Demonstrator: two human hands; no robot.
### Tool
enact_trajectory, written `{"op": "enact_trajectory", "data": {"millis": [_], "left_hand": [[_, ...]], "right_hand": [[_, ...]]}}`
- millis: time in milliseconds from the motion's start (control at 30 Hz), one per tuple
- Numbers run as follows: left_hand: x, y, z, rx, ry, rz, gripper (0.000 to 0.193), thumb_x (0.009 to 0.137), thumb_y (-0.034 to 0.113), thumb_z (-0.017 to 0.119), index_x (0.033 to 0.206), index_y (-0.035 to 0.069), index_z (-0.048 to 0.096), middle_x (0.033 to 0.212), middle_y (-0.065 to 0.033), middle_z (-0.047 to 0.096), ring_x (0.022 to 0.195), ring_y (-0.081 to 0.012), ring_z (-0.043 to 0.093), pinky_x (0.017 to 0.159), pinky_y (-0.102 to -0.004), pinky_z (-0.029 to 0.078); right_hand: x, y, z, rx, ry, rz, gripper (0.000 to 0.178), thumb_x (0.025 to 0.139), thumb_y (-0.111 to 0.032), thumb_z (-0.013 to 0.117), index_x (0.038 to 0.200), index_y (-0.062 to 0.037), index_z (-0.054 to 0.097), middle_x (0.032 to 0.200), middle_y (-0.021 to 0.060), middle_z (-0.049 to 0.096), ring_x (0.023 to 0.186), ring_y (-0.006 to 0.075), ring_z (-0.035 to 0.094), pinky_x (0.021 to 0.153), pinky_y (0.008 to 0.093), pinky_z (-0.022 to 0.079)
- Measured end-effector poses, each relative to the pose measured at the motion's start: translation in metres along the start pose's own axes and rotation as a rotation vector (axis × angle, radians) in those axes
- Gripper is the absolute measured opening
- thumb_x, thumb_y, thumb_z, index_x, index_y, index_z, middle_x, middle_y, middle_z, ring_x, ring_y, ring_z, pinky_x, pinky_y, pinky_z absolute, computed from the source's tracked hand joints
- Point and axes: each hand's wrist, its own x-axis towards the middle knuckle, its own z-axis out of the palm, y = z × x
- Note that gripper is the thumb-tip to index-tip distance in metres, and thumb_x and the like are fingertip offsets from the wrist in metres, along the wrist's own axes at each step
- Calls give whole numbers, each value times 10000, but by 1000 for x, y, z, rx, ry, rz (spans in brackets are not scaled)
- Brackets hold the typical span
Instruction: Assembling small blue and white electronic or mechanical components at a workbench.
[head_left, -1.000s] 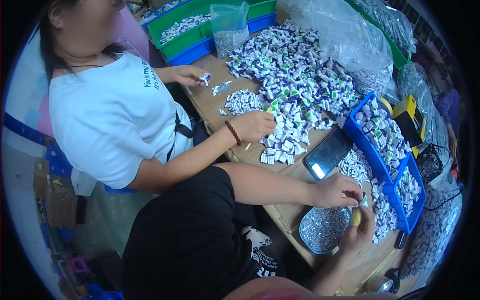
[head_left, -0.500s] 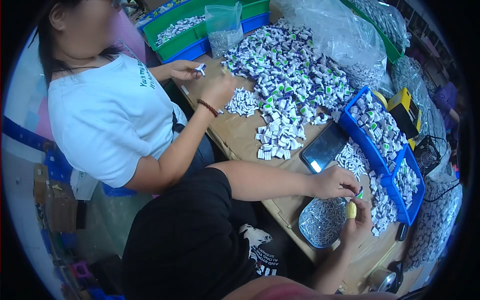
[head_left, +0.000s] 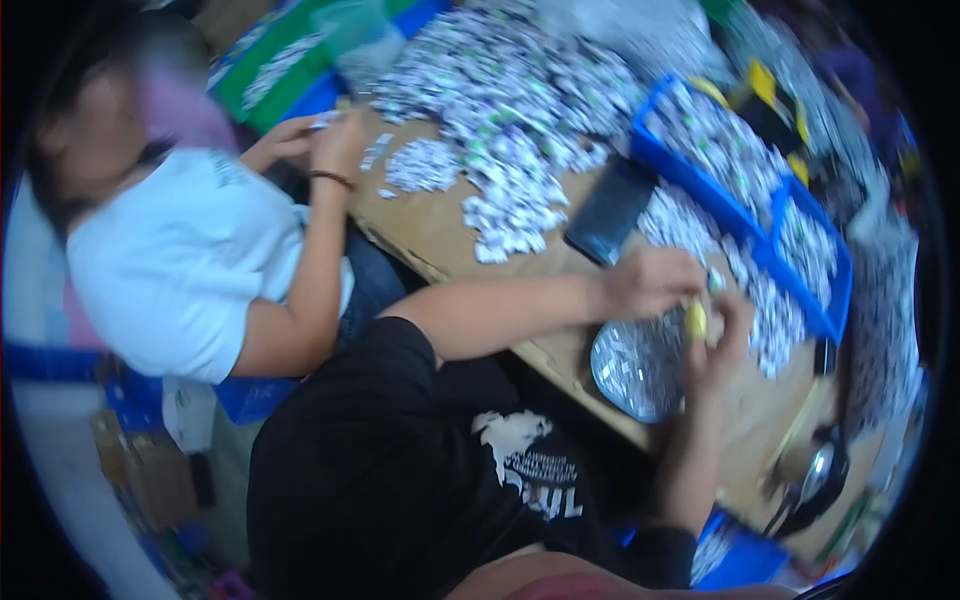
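My left hand [head_left: 652, 285] is closed in a pinch beside the near right edge of a phone. Its fingertips meet those of my right hand [head_left: 728, 335] at a small white-and-green piece [head_left: 715, 281], smeared by motion. My right hand is closed on the piece from below, with a yellow cover [head_left: 696, 318] on one digit. Just under the hands, a rounded dish [head_left: 598, 385] holds many thin silver pins. Which fingers bear on the piece is too blurred to tell.
A dark phone [head_left: 608, 212] lies beyond my left hand. Blue trays [head_left: 738, 238] of white pieces stand to the right, with loose pieces [head_left: 775, 325] alongside. A large heap [head_left: 510, 110] covers the far table. At left, a co-worker's hands [head_left: 335, 142] hold a small piece.
The whole view has shifted and blurred, so the table sits higher and further left. My hands stay together by the dish, still around the small piece.
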Motion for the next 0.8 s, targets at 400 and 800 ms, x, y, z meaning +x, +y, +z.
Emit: {"op": "enact_trajectory", "data": {"millis": [400,800], "left_hand": [[42,7,19,165,-320,-571,245,872,157,623,1073,18,610,1062,-100,584,907,-207,605,793,-303,486],[25,-45,6,691,-523,-288,140,760,147,707,895,112,709,939,-63,620,930,-268,569,826,-362,460]], "right_hand": [[16,43,-21,4,170,362,583,810,28,537,1358,-7,342,1220,219,527,1091,357,548,935,394,435],[15,79,-16,-38,120,494,540,829,-43,465,1348,28,334,1146,282,565,1055,426,561,904,423,437]]}}
